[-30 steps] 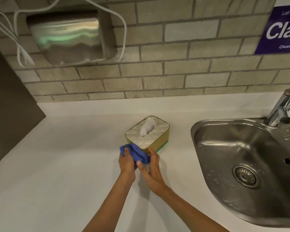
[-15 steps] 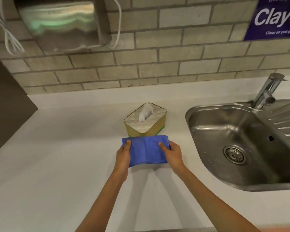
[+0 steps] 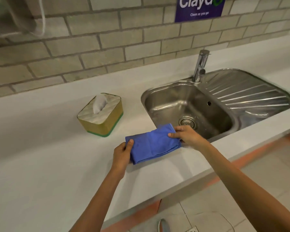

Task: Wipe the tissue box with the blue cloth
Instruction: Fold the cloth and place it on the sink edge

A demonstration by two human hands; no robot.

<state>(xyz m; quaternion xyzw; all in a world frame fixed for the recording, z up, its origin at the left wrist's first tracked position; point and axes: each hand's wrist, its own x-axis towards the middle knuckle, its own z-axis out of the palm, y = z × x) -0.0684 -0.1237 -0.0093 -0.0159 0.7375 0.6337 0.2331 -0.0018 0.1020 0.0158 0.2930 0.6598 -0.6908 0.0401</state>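
Note:
The tissue box stands on the white counter, gold-sided with a green base, a quilted pale top and a white tissue poking out. The folded blue cloth lies flat on the counter to the right of and nearer than the box, apart from it. My left hand pinches the cloth's left end. My right hand grips its right end, close to the sink rim.
A steel sink with a drainboard and a tap sits to the right. A brick wall with a purple sign runs behind. The counter's front edge runs diagonally, with tiled floor below it.
The cloth went from bunched against the box's front to spread flat between both hands, then shifted right and away from the box toward the sink. The view swung to the right.

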